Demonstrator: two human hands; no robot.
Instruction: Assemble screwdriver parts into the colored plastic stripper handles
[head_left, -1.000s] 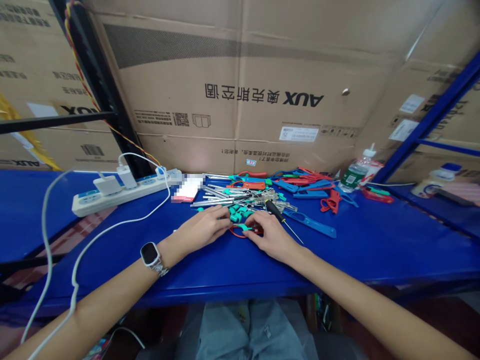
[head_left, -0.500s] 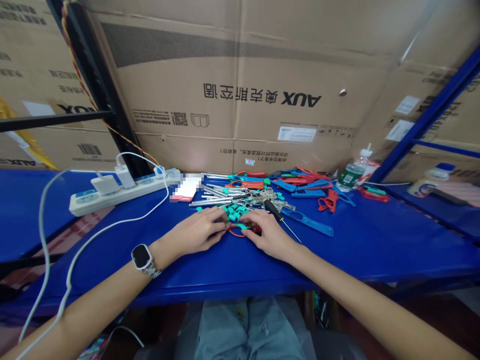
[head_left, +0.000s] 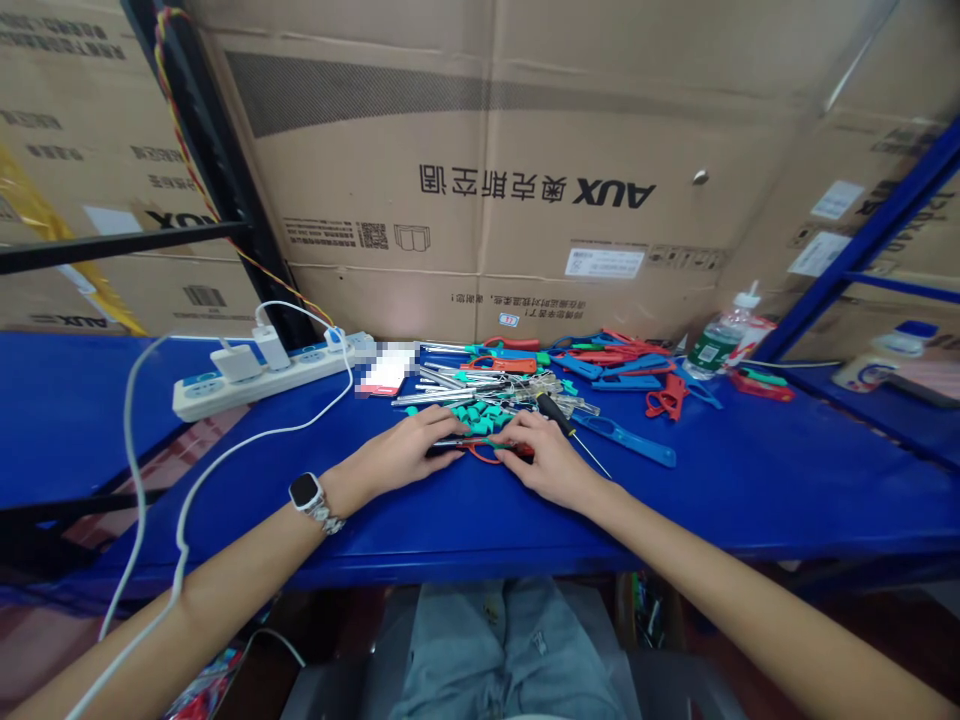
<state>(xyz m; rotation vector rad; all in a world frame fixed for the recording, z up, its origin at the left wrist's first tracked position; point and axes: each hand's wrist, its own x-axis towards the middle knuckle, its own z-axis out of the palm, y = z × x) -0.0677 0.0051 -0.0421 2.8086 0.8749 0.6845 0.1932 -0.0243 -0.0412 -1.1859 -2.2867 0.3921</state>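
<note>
Between my hands, just above the blue table, lies a partly assembled long-nose lighter (head_left: pixel 484 455) with a red shell, a loop at its trigger and a thin metal tube. My left hand (head_left: pixel 412 448) is closed round the tube end. At the handle end, the fingers of my right hand (head_left: pixel 546 455) grip the red shell, covering much of it. Small green plastic pieces (head_left: pixel 480 416) are heaped right behind both hands. Farther back is a pile of metal tubes (head_left: pixel 457 384) and clear plastic parts. A black-handled screwdriver (head_left: pixel 555 412) rests by my right hand.
Blue shell halves (head_left: pixel 630 440) and red ones (head_left: pixel 667 398) lie to the right, near a drink bottle (head_left: pixel 714 345). On the left, a power strip (head_left: pixel 225 390) holds chargers, and its white cable (head_left: pixel 187 500) passes over my left forearm. Cardboard (head_left: pixel 465 120) stands behind.
The view has shifted slightly. My left fingers now have a metal tube lined up with the red shell, and the green piece in it is more covered by my right hand.
</note>
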